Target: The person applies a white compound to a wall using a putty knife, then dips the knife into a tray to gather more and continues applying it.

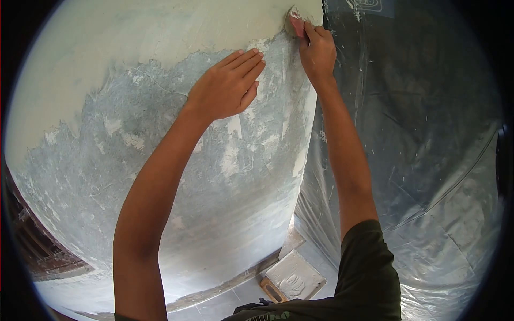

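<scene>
My right hand (319,52) is closed on a small putty-smeared tool with a pink-red part (297,24), held against the wall near its upper right edge. The tool's exact kind is hard to make out. My left hand (228,84) lies flat on the wall (176,144) to the left and a little lower, its fingers stretched out and holding nothing. Cream-coloured coating covers the upper wall. Below a ragged border, the surface is grey with white patches, and the left fingertips lie near that border.
Grey plastic sheeting (423,144) hangs along the wall's right edge. On the floor below me is a square board (296,274) bearing white putty, with a wooden handle (273,289) beside it. A dark brown framed opening (37,241) is at the lower left.
</scene>
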`<state>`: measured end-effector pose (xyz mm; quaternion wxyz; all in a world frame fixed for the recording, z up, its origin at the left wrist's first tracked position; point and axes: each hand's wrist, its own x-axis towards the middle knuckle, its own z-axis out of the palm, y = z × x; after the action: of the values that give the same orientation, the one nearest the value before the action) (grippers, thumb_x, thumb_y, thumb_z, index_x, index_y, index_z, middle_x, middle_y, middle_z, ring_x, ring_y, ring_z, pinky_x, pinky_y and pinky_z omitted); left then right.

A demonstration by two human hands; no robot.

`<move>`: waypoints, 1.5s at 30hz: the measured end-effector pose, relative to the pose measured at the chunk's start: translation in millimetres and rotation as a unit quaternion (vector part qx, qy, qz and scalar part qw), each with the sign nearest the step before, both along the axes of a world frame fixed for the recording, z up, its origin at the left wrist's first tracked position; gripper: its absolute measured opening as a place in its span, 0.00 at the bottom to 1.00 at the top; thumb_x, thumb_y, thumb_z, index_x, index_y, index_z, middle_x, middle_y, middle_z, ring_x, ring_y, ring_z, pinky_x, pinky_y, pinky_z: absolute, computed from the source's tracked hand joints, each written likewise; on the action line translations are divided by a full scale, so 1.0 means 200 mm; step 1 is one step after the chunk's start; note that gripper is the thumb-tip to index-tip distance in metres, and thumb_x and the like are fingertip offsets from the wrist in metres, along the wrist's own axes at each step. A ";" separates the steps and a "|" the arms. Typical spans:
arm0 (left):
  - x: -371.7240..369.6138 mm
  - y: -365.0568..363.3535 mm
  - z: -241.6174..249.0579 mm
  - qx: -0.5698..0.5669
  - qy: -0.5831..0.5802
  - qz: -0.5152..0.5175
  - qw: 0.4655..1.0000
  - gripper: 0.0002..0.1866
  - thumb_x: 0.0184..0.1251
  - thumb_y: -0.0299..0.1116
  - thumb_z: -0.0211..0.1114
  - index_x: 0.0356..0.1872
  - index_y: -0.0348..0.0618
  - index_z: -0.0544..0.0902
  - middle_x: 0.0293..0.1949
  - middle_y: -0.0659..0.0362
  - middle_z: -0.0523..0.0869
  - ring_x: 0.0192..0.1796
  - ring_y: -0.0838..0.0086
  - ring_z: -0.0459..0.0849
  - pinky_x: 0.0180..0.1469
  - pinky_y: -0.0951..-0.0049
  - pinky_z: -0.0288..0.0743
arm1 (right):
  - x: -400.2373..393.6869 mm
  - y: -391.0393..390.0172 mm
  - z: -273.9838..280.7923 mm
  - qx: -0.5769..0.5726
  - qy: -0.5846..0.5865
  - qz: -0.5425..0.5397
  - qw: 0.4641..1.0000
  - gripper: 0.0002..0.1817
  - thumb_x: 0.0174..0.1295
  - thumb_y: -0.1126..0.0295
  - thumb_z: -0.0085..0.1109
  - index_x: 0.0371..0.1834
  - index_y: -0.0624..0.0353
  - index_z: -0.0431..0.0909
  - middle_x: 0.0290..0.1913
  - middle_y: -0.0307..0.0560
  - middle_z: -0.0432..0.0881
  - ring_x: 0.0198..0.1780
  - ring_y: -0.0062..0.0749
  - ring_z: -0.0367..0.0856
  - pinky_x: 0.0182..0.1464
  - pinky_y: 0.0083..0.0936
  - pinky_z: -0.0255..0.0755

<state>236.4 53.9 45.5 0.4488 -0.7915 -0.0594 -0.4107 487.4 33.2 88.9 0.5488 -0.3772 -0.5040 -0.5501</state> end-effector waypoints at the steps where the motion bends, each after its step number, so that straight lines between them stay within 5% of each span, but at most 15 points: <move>1: 0.00 0.00 0.00 0.000 -0.001 0.000 1.000 0.21 0.71 0.30 0.58 0.63 0.34 0.81 0.67 0.49 0.82 0.72 0.61 0.77 0.78 0.59 0.66 | 0.01 0.01 -0.01 -0.029 -0.009 -0.021 0.999 0.21 0.55 0.80 0.67 0.55 0.64 0.84 0.45 0.53 0.86 0.48 0.51 0.83 0.49 0.42 0.81; 7: 0.00 0.00 -0.01 -0.002 -0.002 -0.006 1.000 0.21 0.72 0.30 0.58 0.62 0.34 0.82 0.67 0.49 0.82 0.72 0.62 0.78 0.77 0.59 0.67 | -0.13 -0.07 -0.35 -0.087 0.021 0.104 0.991 0.20 0.56 0.80 0.67 0.54 0.64 0.84 0.41 0.55 0.85 0.44 0.52 0.85 0.46 0.42 0.81; 12: 0.01 0.01 -0.01 0.001 -0.004 -0.010 1.000 0.20 0.72 0.30 0.58 0.61 0.34 0.82 0.66 0.49 0.83 0.72 0.62 0.78 0.77 0.59 0.67 | -0.04 -0.04 0.02 -0.022 0.060 0.098 0.993 0.17 0.56 0.79 0.66 0.50 0.65 0.84 0.36 0.56 0.82 0.42 0.52 0.84 0.44 0.43 0.80; 14: 0.01 0.01 -0.01 0.003 -0.007 -0.008 1.000 0.20 0.72 0.30 0.58 0.60 0.33 0.83 0.65 0.49 0.83 0.71 0.61 0.78 0.77 0.59 0.67 | -0.02 0.00 0.10 -0.045 0.010 0.002 0.999 0.13 0.56 0.80 0.65 0.45 0.66 0.83 0.36 0.56 0.82 0.42 0.55 0.84 0.45 0.45 0.80; 21: 0.00 0.00 0.00 -0.002 -0.002 -0.023 1.000 0.19 0.71 0.29 0.58 0.60 0.32 0.83 0.65 0.49 0.84 0.71 0.61 0.78 0.77 0.59 0.67 | -0.25 -0.17 -0.31 -0.118 0.013 0.114 0.986 0.14 0.54 0.81 0.65 0.46 0.67 0.83 0.36 0.56 0.82 0.41 0.55 0.83 0.43 0.45 0.80; 25: 0.01 0.01 -0.01 0.000 0.001 -0.019 1.000 0.19 0.71 0.29 0.58 0.59 0.32 0.83 0.65 0.48 0.84 0.71 0.61 0.79 0.77 0.59 0.68 | -0.12 -0.11 -0.01 -0.059 0.051 0.107 0.991 0.12 0.54 0.82 0.64 0.43 0.67 0.83 0.35 0.55 0.82 0.40 0.55 0.84 0.42 0.45 0.80; 27: 0.01 0.01 -0.01 -0.001 0.001 -0.021 1.000 0.19 0.71 0.29 0.58 0.59 0.32 0.83 0.64 0.48 0.84 0.70 0.61 0.79 0.76 0.59 0.68 | -0.05 -0.04 0.12 -0.012 0.028 -0.001 1.000 0.19 0.56 0.80 0.67 0.53 0.66 0.86 0.32 0.55 0.81 0.33 0.50 0.84 0.39 0.35 0.79; 31: -0.01 0.00 -0.01 -0.006 0.005 -0.029 1.000 0.19 0.70 0.29 0.58 0.59 0.32 0.84 0.63 0.48 0.85 0.70 0.61 0.80 0.76 0.60 0.69 | -0.13 0.03 -0.05 -0.007 -0.040 -0.034 0.999 0.18 0.57 0.80 0.66 0.53 0.67 0.86 0.33 0.55 0.81 0.33 0.50 0.84 0.39 0.35 0.79; 33: -0.01 0.00 -0.01 -0.008 0.009 -0.034 0.999 0.19 0.70 0.28 0.58 0.59 0.32 0.84 0.63 0.48 0.85 0.70 0.61 0.80 0.76 0.60 0.69 | -0.23 -0.06 -0.26 -0.068 -0.032 0.067 0.995 0.12 0.56 0.80 0.65 0.44 0.68 0.82 0.36 0.55 0.82 0.42 0.54 0.84 0.43 0.45 0.80; 35: -0.04 0.00 -0.02 -0.027 0.023 -0.041 0.999 0.20 0.70 0.28 0.58 0.60 0.32 0.83 0.64 0.48 0.84 0.71 0.61 0.79 0.77 0.59 0.68 | -0.25 -0.14 -0.32 -0.086 -0.015 0.084 0.993 0.12 0.56 0.80 0.65 0.45 0.67 0.82 0.37 0.55 0.82 0.42 0.54 0.83 0.44 0.45 0.80; 40: -0.16 -0.02 -0.02 -0.017 0.048 -0.010 0.999 0.21 0.69 0.28 0.58 0.62 0.33 0.82 0.66 0.48 0.83 0.73 0.61 0.77 0.78 0.59 0.66 | -0.18 -0.11 -0.04 -0.051 0.041 0.081 0.995 0.13 0.56 0.81 0.65 0.46 0.66 0.81 0.37 0.54 0.82 0.43 0.53 0.82 0.44 0.45 0.81; 42: -0.19 -0.03 -0.01 -0.009 0.051 0.000 0.999 0.22 0.69 0.28 0.58 0.63 0.33 0.81 0.67 0.49 0.82 0.73 0.61 0.76 0.78 0.59 0.66 | -0.17 -0.06 0.02 -0.053 0.002 0.000 0.999 0.14 0.56 0.81 0.65 0.46 0.66 0.82 0.38 0.54 0.82 0.44 0.54 0.83 0.45 0.45 0.81; 45: -0.20 -0.04 -0.02 -0.023 0.039 0.000 0.999 0.22 0.70 0.28 0.58 0.64 0.34 0.81 0.68 0.50 0.82 0.74 0.62 0.76 0.79 0.59 0.65 | -0.23 -0.02 -0.18 -0.068 -0.023 0.044 0.996 0.16 0.54 0.82 0.65 0.47 0.66 0.82 0.40 0.55 0.82 0.46 0.54 0.83 0.47 0.45 0.80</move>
<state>196.8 46.9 40.7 0.4324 -0.8172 -0.0514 -0.3777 441.3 28.8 52.5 0.5336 -0.3782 -0.5686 -0.4990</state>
